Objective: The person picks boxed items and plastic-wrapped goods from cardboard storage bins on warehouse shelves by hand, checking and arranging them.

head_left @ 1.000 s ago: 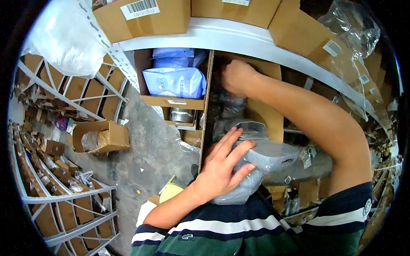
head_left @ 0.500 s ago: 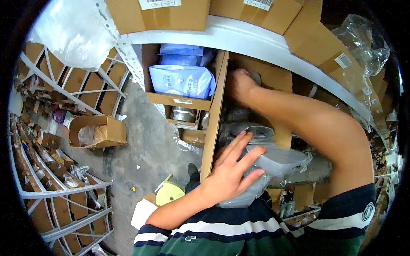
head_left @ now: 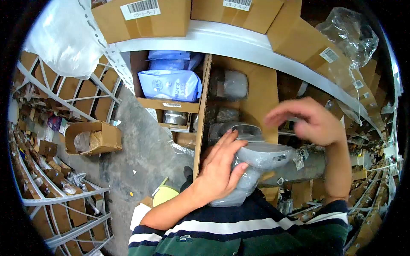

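Note:
My left hand [head_left: 222, 168] rests with spread fingers on grey, plastic-wrapped items [head_left: 267, 155] stacked against my body at the front of an open cardboard box [head_left: 256, 79]. My right hand [head_left: 309, 119] hangs above the box's right side, fingers apart and slightly blurred, holding nothing. Deeper in that box lies a wrapped grey item [head_left: 235, 84], with crumpled clear wrapping nearer me. Part of the stack's underside is hidden by my left hand.
Blue packages [head_left: 170, 85] fill a smaller box at left. A white shelf beam [head_left: 230, 40] crosses above, carrying labelled boxes [head_left: 141, 21]. An open carton [head_left: 109, 138] and a yellow-green stool [head_left: 165, 194] stand on the floor. Clear plastic [head_left: 350, 34] hangs at upper right.
My right hand has come out of the box's far end and moved right and toward me, uncovering the wrapped item there. My left hand stays on the grey stack.

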